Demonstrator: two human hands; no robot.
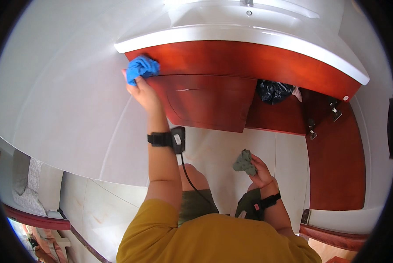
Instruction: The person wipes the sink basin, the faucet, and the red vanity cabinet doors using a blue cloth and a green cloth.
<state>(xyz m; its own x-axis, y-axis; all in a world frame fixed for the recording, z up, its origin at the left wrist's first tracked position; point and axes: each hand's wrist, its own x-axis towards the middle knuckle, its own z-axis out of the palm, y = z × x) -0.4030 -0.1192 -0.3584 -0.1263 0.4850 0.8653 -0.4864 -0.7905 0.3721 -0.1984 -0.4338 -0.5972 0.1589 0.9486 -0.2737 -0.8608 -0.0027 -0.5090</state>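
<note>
My left hand (141, 90) holds a bunched blue cloth (142, 67) against the left end of the red wooden vanity cabinet's upper panel (213, 59), just below the white washbasin's rim (196, 32). Part of the fingers is hidden behind the cloth. Lower down on the right, my right hand (261, 171) grips a crumpled grey-green cloth (245, 163) above the floor, near my right knee. Beneath the panel, the left cabinet door (209, 102) is closed or nearly so; I cannot tell which.
The right cabinet door (336, 164) stands open, its metal hinges (336, 113) showing. Inside the cabinet is a black plastic bag (273, 91) beside something pink. A pale wall (68, 98) runs along the left. A black cable hangs from my left wrist strap.
</note>
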